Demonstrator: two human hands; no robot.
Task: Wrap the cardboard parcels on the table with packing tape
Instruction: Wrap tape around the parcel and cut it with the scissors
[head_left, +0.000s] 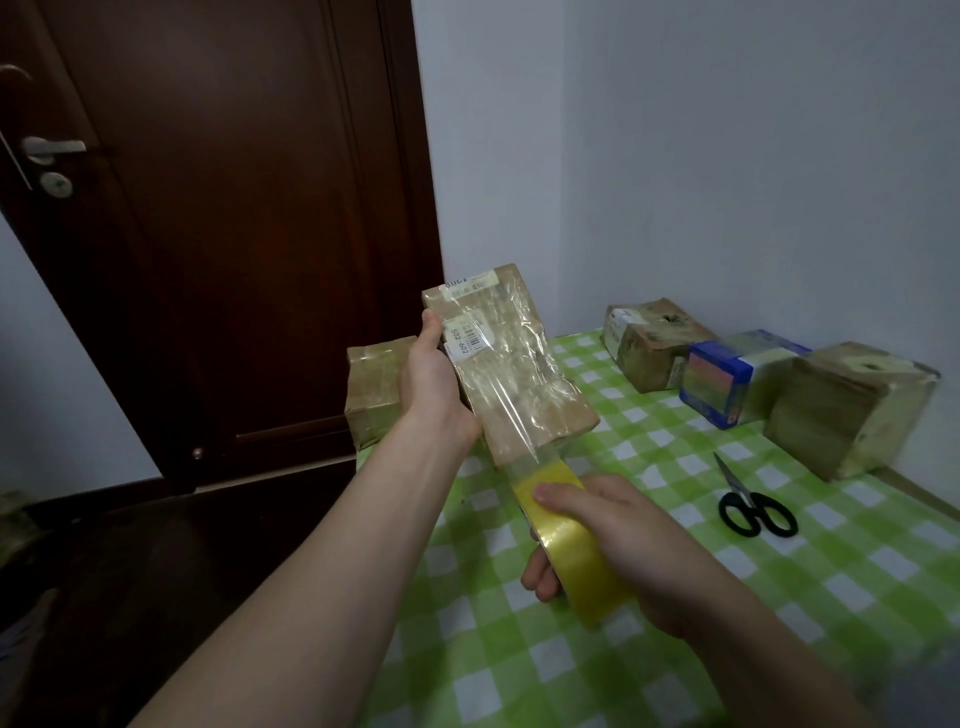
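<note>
My left hand (434, 382) grips a flat cardboard parcel (514, 374) by its left edge and holds it up over the table's left end. Shiny tape and white labels cover its top face. A strip of clear tape runs from the parcel's near end down to a yellow tape roll (576, 551). My right hand (618, 540) holds that roll just above the table, fingers over its top and thumb beneath.
The table (779, 597) has a green and white checked cloth. Black scissors (753, 509) lie to the right. Behind them stand two brown parcels (652, 343) (847, 410) and a blue box (732, 376). Another taped parcel (374, 395) sits behind my left hand. A dark door (218, 234) is at left.
</note>
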